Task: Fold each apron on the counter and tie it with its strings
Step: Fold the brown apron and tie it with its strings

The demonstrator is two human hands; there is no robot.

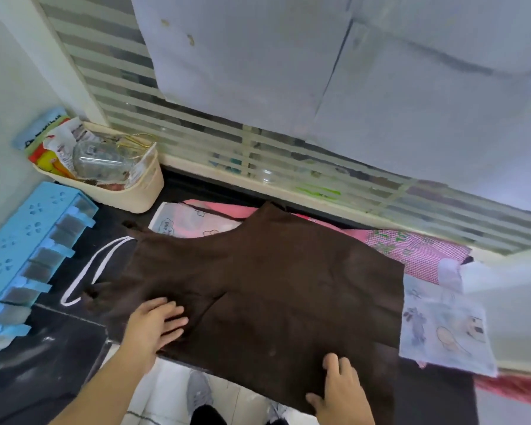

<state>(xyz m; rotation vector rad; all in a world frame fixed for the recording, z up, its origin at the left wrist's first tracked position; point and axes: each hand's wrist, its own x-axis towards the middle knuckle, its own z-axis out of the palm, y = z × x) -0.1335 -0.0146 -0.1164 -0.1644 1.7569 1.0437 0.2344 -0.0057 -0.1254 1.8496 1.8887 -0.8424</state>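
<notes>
Both hands (157,323) flat on brown apron (273,286)

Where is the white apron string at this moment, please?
In the head view, the white string loops on the dark counter left of the brown apron.

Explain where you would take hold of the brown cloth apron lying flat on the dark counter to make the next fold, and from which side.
Probably pinch the brown cloth apron at its right edge, coming in from the right: that edge lies straight and free, while the left hand presses the other side flat.
</notes>
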